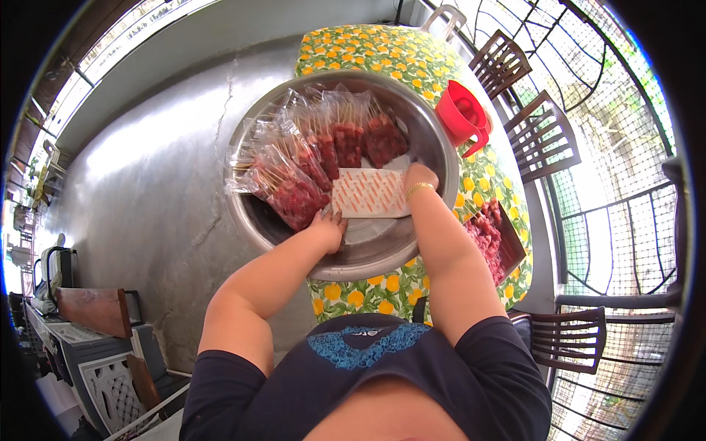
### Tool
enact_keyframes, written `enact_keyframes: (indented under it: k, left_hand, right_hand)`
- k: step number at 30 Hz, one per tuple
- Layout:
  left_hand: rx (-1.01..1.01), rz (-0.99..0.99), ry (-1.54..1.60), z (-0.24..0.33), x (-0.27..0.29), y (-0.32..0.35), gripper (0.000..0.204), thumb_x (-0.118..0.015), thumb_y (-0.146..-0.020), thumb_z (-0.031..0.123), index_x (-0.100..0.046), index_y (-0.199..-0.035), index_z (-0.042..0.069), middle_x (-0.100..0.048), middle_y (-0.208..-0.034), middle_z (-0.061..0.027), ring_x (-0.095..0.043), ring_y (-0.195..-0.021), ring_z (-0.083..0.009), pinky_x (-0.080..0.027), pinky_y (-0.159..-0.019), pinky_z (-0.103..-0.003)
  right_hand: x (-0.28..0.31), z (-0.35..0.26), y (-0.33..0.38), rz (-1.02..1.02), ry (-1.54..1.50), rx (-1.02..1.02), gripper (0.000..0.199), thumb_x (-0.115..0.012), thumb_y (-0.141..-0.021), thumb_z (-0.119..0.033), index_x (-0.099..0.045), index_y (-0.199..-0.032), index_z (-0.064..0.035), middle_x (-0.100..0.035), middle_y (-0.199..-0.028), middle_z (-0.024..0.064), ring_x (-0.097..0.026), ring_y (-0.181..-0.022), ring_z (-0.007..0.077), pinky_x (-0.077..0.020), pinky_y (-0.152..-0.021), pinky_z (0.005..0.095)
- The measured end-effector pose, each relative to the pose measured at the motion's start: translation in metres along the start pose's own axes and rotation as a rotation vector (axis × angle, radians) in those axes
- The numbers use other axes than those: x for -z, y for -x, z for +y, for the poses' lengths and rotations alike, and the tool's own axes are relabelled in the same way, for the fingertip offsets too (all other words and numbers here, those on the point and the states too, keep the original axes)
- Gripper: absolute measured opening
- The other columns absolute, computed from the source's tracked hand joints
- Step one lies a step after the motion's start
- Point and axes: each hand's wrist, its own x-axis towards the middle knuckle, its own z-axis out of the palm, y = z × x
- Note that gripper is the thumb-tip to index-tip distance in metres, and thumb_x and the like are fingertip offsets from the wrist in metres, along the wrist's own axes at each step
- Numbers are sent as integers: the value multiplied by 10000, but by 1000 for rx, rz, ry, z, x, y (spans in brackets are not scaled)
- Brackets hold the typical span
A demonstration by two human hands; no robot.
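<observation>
Your dark shirt fills the lower edge, both bare forearms reaching up from it into a wide steel bowl point(434, 143) on a table covered in a yellow-flowered cloth point(382, 44). Your left hand point(327, 228) has its fingers curled on the lower left corner of a flat packet of orange-tipped sticks point(368, 192); your right hand point(419, 180), with a gold bracelet at the wrist, grips the packet's right edge. Clear bags of red meat skewers point(309, 158) lie just beside it in the bowl. A red jug point(462, 114) and a tray of raw meat point(493, 239) sit nearby; brown chairs point(540, 136) line the mesh wall.
</observation>
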Motion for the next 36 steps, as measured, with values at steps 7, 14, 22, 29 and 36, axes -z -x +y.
enact_keyframes:
  k: [7, 14, 22, 29, 36]
  left_hand:
    - [-87, -124, 376, -25, 22, -21, 738, -681, -918, 440, -409, -1516, 103, -339, -1606, -182, -386, -1446, -375, -322, -1140, -608]
    - [-166, 466, 2215, 27, 88, 34, 634, -741, -929, 369, -476, -1441, 105, -626, -1322, -105, -597, -1224, -290, -451, -1034, -454]
    - [-613, 645, 2353, 62, 128, 110, 212, -682, -975, 168, -643, -1159, 69, -726, -1069, -105, -714, -1019, -251, -591, -872, -399]
    - [-323, 715, 1403, 156, 119, 169, 74, -653, -914, -39, -672, -970, 5, -700, -892, -82, -689, -860, -160, -559, -812, -301]
    - [-370, 859, 801, 255, 110, 203, 168, -737, -798, -27, -574, -811, 14, -613, -795, -142, -599, -784, -353, -486, -710, -439]
  right_hand:
    - [81, 7, 38, 278, -177, -4, 257, -610, -972, -262, -700, -1121, -73, -717, -1204, 164, -710, -1048, 357, -545, -927, 451]
    - [187, 73, 163, -335, -1737, 447, 105, -456, -1089, -191, -447, -1127, -94, -712, -1111, 199, -756, -870, 316, -622, -662, 369]
    - [140, 157, 225, -80, -1824, 371, 213, -533, -1043, -86, -413, -1212, -36, -702, -1036, 179, -732, -764, 254, -617, -629, 308]
    - [115, 184, 292, 808, -662, 727, 629, -828, -755, -114, -558, -1319, -54, -612, -1254, 142, -602, -1137, 328, -472, -1006, 419]
    - [112, 197, 326, 139, -182, 1122, 261, -701, -828, -145, -671, -1087, -153, -669, -1011, 19, -616, -1054, 243, -454, -945, 445]
